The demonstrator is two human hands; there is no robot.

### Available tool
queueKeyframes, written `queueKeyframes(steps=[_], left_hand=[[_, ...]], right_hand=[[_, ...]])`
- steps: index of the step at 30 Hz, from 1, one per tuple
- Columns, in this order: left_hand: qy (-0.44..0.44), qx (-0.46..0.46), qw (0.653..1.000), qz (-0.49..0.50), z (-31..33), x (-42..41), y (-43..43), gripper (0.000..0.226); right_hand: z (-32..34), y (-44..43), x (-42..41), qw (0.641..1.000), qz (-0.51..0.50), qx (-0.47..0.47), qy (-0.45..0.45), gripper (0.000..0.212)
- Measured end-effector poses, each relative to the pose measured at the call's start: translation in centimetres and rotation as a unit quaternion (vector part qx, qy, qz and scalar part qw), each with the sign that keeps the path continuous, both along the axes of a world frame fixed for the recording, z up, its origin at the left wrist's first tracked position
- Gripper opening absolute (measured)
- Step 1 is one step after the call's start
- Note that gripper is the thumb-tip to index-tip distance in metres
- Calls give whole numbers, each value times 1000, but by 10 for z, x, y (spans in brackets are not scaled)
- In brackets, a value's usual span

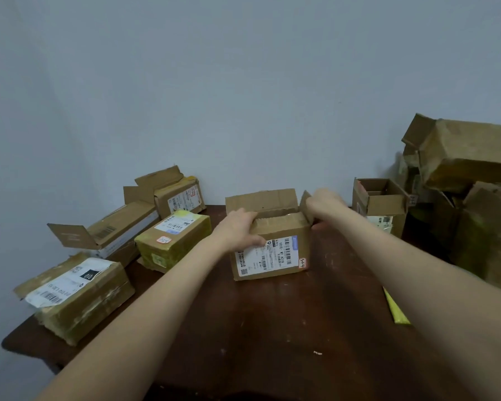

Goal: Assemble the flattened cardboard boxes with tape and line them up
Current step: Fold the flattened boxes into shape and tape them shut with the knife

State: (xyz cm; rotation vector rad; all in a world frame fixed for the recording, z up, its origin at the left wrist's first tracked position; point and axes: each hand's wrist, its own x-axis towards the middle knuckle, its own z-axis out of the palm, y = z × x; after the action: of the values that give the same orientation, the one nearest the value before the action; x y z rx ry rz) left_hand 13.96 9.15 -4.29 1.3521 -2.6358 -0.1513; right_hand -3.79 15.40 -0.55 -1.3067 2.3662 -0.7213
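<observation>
A small cardboard box [275, 250] with a white shipping label stands near the middle of the dark wooden table [272, 328]. Its rear flap stands upright and the near flap is folded down over the opening. My left hand [239, 228] grips the box's upper left edge, thumb on the front face. My right hand [326, 205] holds the right side flap, which is tilted up. Several other boxes [172, 240] sit along the table's left side.
On the left lie a taped box [78, 296], a long open box [110, 233] and another with raised flaps [177, 195]. An open box [381, 202] stands at back right beside a pile of crumpled cardboard [472, 186]. A yellow strip [396, 309] lies at right.
</observation>
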Motion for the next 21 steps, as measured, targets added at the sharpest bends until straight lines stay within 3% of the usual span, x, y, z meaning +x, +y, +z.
queueKeyframes(steps=[3, 5, 7, 9, 11, 14, 16, 17, 21], left_hand=[[124, -48, 991, -17, -8, 7, 5, 62], [178, -152, 972, -30, -8, 11, 11, 34], [181, -233, 953, -67, -12, 18, 18, 11], [169, -253, 946, -113, -26, 29, 25, 13], [176, -217, 954, -112, -40, 41, 33, 18], [218, -121, 968, -14, -35, 38, 32, 31], [222, -81, 968, 88, -14, 24, 17, 27], [204, -58, 968, 132, -4, 15, 8, 25], [87, 61, 973, 205, 15, -11, -29, 70]], right_hand=[[-4, 4, -9, 992, -19, 19, -121, 27], [-9, 7, -12, 972, -42, -33, -229, 22], [-11, 13, -10, 957, -70, -48, -277, 25], [-15, 13, -9, 950, -75, -74, -293, 26], [-17, 13, -4, 945, -86, -102, -300, 25], [-14, 12, 3, 971, -79, -86, -209, 8], [-20, 5, 0, 972, -70, -97, -201, 21], [-22, 3, -2, 968, -45, -104, -224, 24], [-29, 5, -8, 972, -52, -139, -184, 23]])
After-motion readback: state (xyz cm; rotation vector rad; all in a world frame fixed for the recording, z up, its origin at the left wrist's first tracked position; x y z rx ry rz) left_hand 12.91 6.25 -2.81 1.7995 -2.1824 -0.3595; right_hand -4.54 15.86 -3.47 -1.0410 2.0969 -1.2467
